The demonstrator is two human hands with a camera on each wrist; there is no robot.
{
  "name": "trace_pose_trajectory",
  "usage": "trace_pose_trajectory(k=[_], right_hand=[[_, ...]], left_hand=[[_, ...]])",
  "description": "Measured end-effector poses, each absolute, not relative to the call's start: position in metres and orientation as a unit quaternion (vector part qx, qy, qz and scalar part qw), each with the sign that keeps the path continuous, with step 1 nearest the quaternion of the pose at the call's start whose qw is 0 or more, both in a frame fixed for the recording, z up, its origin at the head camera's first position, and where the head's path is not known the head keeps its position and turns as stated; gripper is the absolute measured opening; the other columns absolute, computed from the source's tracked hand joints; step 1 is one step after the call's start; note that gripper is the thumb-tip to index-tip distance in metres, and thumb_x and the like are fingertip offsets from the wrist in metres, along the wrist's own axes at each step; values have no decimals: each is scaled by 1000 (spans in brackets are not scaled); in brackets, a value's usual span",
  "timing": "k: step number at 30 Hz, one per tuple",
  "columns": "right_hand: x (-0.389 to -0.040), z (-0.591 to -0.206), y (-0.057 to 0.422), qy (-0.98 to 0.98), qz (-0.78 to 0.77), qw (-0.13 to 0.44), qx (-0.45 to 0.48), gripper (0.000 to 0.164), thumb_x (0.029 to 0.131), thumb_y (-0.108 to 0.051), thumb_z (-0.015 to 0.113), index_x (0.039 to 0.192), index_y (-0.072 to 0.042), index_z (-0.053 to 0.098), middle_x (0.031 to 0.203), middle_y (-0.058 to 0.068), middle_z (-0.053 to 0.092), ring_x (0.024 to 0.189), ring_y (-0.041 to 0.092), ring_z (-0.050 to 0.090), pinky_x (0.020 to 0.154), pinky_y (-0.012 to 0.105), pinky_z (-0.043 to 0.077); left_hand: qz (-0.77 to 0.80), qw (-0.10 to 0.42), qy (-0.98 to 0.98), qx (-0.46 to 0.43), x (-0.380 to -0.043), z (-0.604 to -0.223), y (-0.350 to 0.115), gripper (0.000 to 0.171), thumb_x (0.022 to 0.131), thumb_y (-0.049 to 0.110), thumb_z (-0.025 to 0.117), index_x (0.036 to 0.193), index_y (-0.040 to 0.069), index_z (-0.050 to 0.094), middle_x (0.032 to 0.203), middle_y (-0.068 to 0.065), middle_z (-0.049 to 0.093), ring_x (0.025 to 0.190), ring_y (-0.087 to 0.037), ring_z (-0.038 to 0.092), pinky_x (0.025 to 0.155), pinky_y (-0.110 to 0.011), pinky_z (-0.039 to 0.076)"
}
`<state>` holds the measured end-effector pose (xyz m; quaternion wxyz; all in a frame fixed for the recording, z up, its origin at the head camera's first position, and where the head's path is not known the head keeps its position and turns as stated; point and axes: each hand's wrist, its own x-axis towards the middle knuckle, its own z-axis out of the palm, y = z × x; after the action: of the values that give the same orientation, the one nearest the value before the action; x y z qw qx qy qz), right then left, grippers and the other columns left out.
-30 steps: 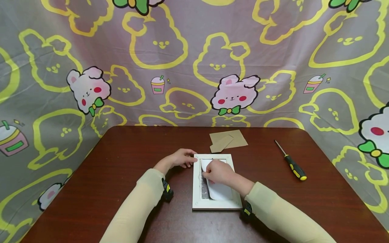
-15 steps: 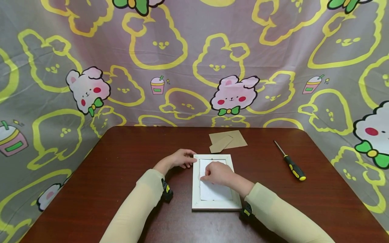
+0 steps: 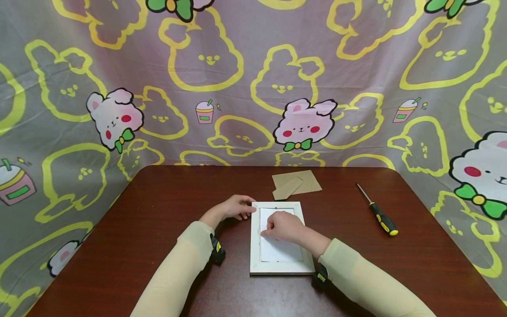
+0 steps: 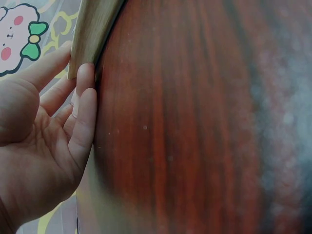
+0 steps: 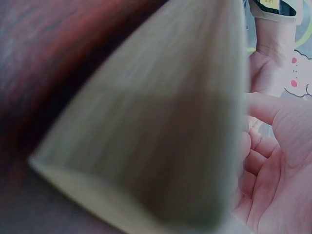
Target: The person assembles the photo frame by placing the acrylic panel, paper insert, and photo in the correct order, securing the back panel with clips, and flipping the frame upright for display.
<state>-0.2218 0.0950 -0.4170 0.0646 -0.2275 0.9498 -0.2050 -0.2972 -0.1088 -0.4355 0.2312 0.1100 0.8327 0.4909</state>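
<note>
A white picture frame (image 3: 255, 255) lies on the table, with a white sheet (image 3: 281, 253) flat inside its opening. At the frame's upper left corner, my left hand (image 3: 236, 207) holds the edge; in the left wrist view the left hand (image 4: 53, 117) has its thumb and fingertips at the pale wooden corner (image 4: 92, 36). My right hand (image 3: 286, 226) is over the sheet, with curled fingers and thumb at the sheet's left edge. The right wrist view has the right hand (image 5: 280, 161) beyond the blurred frame side (image 5: 161, 122), which hides its fingertips.
Behind the frame lie a brown backing board (image 3: 310, 180) and, on top of it, a narrower brown piece (image 3: 288, 188). A black and yellow screwdriver (image 3: 382, 218) rests on the right of the brown table (image 3: 178, 189). A patterned curtain (image 3: 237, 57) surrounds the table's back and sides.
The sheet's left side, raised in the right hand a second ago, has come down flat into the frame. The right hand moved slightly left and down; the left hand stayed at the corner.
</note>
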Motion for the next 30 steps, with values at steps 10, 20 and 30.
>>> trace_pose_trajectory(k=[10, 20, 30], right_hand=[[-221, -413, 101, 940, -233, 67, -240, 33, 85, -29, 74, 59, -21, 57, 47, -13, 49, 49, 6, 47, 50, 27, 36], [-233, -400, 113, 942, -252, 66, -210, 28, 87, -29, 74, 66, -18, 61, 49, -7, 52, 50, 9, 48, 51, 27, 35], [-248, -381, 127, 949, -264, 64, -162, 28, 92, -32, 68, 73, -13, 61, 56, -2, 55, 53, 15, 47, 51, 29, 33]], left_hand=[[493, 232, 831, 109, -296, -435, -109, 31, 92, 19, 68, 121, 6, 64, 75, -4, 60, 64, -16, 59, 58, -28, 49], [481, 233, 839, 103, -296, -430, -108, 31, 93, 21, 68, 120, 7, 64, 78, -6, 60, 67, -17, 58, 60, -30, 50], [481, 235, 838, 105, -297, -432, -108, 31, 93, 22, 68, 120, 7, 64, 80, -6, 60, 67, -17, 59, 61, -30, 50]])
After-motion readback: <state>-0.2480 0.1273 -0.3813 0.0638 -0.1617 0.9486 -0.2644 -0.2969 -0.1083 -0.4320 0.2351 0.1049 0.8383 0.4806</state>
